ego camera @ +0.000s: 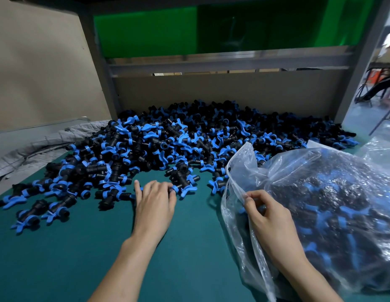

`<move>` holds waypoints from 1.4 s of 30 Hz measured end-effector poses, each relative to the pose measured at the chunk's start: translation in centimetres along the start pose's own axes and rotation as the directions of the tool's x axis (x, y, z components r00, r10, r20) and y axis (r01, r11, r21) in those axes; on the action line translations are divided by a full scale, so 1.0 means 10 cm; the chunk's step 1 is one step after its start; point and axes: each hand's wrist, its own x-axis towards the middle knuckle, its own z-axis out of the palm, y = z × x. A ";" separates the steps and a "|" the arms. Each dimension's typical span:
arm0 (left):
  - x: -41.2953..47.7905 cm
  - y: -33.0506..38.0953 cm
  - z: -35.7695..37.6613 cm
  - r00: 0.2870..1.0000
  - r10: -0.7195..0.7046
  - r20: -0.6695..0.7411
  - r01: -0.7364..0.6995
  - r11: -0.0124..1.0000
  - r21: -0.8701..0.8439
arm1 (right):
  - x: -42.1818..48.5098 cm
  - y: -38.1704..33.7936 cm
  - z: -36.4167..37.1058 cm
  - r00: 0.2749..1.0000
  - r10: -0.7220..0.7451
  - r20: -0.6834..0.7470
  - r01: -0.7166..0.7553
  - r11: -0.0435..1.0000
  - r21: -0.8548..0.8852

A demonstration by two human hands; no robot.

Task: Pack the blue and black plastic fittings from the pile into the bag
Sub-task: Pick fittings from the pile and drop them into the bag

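Pile (pixel 189 138) of blue-and-black fittings spreads across the far half of the green table (pixel 59 269), up against a beige back panel (pixel 211 90); strays lie scattered near left.

Left hand (pixel 154 201) is palm down at the pile's near edge, thumb spread left, fingertips over one fitting (pixel 182 189). Whether it is gripped cannot be made out.

Right hand (pixel 270 216) pinches the rim of the clear bag (pixel 320 171), which lies at right, mouth toward the pile, already bulging with fittings.

Grey cloth (pixel 37 147) is bunched at far left. Green panel (pixel 146 33) sits above the back panel.
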 end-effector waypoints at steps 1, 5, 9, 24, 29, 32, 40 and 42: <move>0.02 0.00 -0.01 0.998 -0.027 -0.049 0.023 0.995 -0.097 | 0.00 0.00 0.00 1.000 0.000 0.001 0.000 1.000 0.001; 0.07 0.02 -0.06 0.975 -0.187 -0.118 0.104 0.859 -0.500 | 0.00 -0.01 0.00 1.000 -0.003 0.001 0.003 1.000 0.010; 0.05 0.06 -0.07 0.974 -0.170 -0.150 0.059 0.830 -0.555 | -0.01 -0.01 -0.02 1.000 -0.003 0.006 0.003 1.000 0.014; 0.08 0.21 -0.24 0.738 0.046 0.674 0.419 -0.814 -0.403 | 0.00 -0.03 -0.01 1.000 0.000 0.002 0.000 1.000 0.006; 0.06 0.20 -0.22 0.756 0.090 0.648 0.419 -0.827 -0.374 | -0.01 -0.03 -0.01 1.000 -0.007 -0.004 0.007 1.000 0.011; 0.05 0.22 -0.23 0.766 0.087 0.637 0.404 -0.836 -0.371 | -0.01 -0.03 -0.01 1.000 -0.012 -0.002 0.012 1.000 0.016; 0.06 0.22 -0.23 0.731 0.014 0.683 0.414 -0.804 -0.427 | -0.02 -0.04 -0.02 1.000 -0.019 0.000 0.019 1.000 0.011; 0.07 0.22 -0.22 0.714 -0.021 0.699 0.389 -0.819 -0.422 | -0.02 -0.04 -0.02 1.000 -0.020 -0.001 0.020 1.000 0.013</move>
